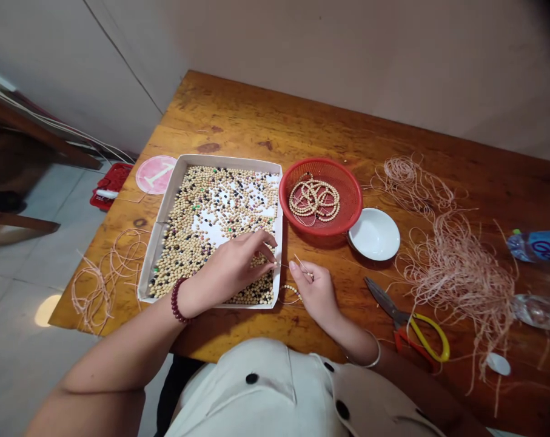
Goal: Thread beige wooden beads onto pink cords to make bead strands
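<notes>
Far left, at the edge of the table (238, 121): loose cord loops (104, 273), parked clear of the work. Next, a pink disc (155, 174) marked 1, touching the far corner of the white box (159, 237). In the box, loose beads (188, 237), mostly cream with some dark; raised walls likely there to stop rolling. Over the box's near right corner, left hand (231, 267), palm down, fingertips drawn together onto the beads; cannot tell whether one is pinched. Just beside the box, right hand (315, 292), thumb and forefinger pinching what looks like a needle (302, 265), tip angled toward the left hand, probably to keep the gap short. Below it, a short beaded strand (291, 291) on the wood. Further right, red basket (320, 162) holding beaded loops (314, 200), touching a white dish (375, 235). Then scissors (409, 321), near the right forearm, handy. Beyond, a big cord tangle (456, 267), and a bottle (538, 244) at the far right.
</notes>
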{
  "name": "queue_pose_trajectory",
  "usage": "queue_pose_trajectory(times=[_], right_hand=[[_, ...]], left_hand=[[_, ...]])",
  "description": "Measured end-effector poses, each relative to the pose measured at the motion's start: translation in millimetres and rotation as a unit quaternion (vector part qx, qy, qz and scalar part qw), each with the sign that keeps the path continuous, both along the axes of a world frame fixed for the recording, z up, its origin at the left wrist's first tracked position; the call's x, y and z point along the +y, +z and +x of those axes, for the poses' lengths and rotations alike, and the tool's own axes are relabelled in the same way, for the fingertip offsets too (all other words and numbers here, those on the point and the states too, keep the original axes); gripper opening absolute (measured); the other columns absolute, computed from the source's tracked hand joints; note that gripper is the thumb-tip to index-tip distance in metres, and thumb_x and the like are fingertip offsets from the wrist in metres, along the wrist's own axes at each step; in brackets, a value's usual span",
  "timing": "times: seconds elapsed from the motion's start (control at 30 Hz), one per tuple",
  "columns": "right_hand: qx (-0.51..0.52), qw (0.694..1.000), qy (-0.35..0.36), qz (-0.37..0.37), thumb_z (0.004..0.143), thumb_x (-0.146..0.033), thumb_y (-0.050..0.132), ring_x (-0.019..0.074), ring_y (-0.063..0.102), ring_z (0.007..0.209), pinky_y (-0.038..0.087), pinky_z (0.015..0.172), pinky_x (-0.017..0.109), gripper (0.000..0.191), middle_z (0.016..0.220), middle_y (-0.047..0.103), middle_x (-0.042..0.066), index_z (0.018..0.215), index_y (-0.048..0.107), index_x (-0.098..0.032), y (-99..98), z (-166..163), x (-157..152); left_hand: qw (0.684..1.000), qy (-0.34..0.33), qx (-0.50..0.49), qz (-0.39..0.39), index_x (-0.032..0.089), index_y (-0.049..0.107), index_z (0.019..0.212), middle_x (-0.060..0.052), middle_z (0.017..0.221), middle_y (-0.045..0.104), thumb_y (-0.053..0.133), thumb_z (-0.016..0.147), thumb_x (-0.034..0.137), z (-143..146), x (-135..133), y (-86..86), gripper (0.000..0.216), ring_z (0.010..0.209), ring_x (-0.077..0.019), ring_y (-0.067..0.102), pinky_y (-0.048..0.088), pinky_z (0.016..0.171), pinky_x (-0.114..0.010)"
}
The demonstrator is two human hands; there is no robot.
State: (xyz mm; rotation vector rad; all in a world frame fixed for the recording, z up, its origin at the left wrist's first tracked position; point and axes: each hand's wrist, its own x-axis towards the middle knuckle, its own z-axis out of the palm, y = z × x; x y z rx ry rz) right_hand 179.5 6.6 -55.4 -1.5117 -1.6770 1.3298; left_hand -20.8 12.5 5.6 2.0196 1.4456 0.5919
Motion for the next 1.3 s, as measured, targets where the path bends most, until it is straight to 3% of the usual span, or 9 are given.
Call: queue_pose_trajectory(times=[0.57,0.73,0.9,1.3], right_hand=[[-0.05,0.999,0.001,0.019,0.085,-0.048,0.049,0.0081,0.021,0.049,0.018,0.048,0.025,0.049,0.052,0.021,-0.006,0.054,0.024,-0.02,9.9,-1,1],[-0.08,0.996,0.01,0.032,0.085,-0.048,0.049,0.0082,0.022,0.049,0.018,0.049,0.025,0.05,0.051,0.022,-0.006,0.054,0.023,-0.019,10.4,0,0],[-0.085,0.994,0.017,0.063,0.086,-0.045,0.049,0.0082,0.024,0.049,0.019,0.05,0.026,0.048,0.05,0.025,-0.006,0.054,0.025,-0.02,11.6,-2,1],[-0.048,0.997,0.032,0.057,0.087,-0.043,0.046,0.008,0.026,0.048,0.019,0.049,0.025,0.045,0.05,0.026,-0.005,0.053,0.028,-0.019,13.6,-2,2]], left_hand=[[0.999,-0.002,0.009,-0.046,0.019,0.049,0.102,-0.005,0.094,0.063,0.059,0.084,0.023,0,1,0.0,0.02,0.085,-0.0165,0.061,0.048,0.072,-0.028],[0.999,-0.01,0.024,-0.03,0.019,0.051,0.089,-0.003,0.087,0.063,0.059,0.083,0.022,1,3,-0.2,0.011,0.083,-0.0164,0.058,0.046,0.072,-0.028],[0.998,-0.041,0.046,-0.021,0.019,0.054,0.089,-0.003,0.087,0.062,0.056,0.085,0.022,0,4,2.0,0.006,0.084,-0.0167,0.056,0.045,0.073,-0.028],[0.998,-0.06,0.031,-0.007,0.019,0.059,0.088,-0.004,0.085,0.063,0.053,0.088,0.03,-1,7,1.9,0.013,0.082,-0.0159,0.057,0.047,0.072,-0.028]])
